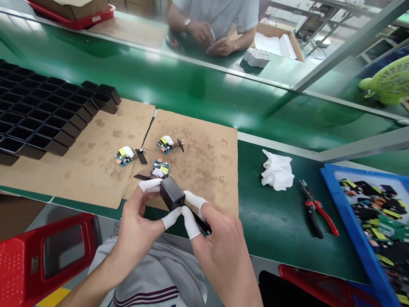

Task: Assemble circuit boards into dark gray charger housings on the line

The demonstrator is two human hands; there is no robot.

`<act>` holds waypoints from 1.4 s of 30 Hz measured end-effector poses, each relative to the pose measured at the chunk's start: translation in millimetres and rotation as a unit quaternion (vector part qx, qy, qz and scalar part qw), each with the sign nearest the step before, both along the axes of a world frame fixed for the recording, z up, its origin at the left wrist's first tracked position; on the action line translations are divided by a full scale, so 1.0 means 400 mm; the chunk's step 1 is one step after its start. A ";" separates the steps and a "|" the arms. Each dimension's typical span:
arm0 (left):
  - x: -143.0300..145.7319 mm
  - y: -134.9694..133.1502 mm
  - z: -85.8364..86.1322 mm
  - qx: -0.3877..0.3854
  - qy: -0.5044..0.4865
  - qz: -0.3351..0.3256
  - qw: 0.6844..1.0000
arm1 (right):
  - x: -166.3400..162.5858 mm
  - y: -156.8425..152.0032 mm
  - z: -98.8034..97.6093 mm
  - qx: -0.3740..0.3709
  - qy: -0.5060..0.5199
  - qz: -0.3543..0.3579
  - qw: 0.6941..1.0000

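Observation:
Both my hands pinch a small black plastic housing (171,193) over the near edge of the cardboard sheet (204,153). My left hand (140,221) grips it with white-capped thumb and forefinger. My right hand (217,238) holds the housing's near end, where a black cable or strip (201,224) sticks out. Three small green circuit boards lie on the cardboard just beyond: one (125,156) to the left, one (166,144) further back, one (160,168) right behind the housing.
Rows of black housings (38,115) fill the left. A crumpled white cloth (277,170) and red-handled pliers (315,211) lie on the green mat. A blue tray (351,221) of circuit boards sits right. Red bins flank my lap. Another person's hands (211,38) work opposite.

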State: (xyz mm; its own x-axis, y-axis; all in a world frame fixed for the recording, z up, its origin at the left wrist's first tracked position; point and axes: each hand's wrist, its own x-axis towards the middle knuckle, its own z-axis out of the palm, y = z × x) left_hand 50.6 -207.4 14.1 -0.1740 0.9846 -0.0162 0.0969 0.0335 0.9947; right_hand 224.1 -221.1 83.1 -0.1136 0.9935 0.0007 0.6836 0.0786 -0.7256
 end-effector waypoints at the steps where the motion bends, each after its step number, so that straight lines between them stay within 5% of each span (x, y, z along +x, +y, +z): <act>1: 0.000 -0.001 -0.001 0.001 0.007 0.000 1.000 | 0.000 -0.001 -0.001 -0.002 0.000 -0.001 1.000; 32: 0.043 -0.008 -0.047 0.092 -0.125 0.110 0.982 | 0.007 -0.008 0.010 0.024 0.055 -0.007 0.998; 42: 0.032 -0.011 -0.064 0.118 -0.085 0.082 0.986 | 0.007 -0.007 -0.001 -0.012 0.079 -0.037 0.996</act>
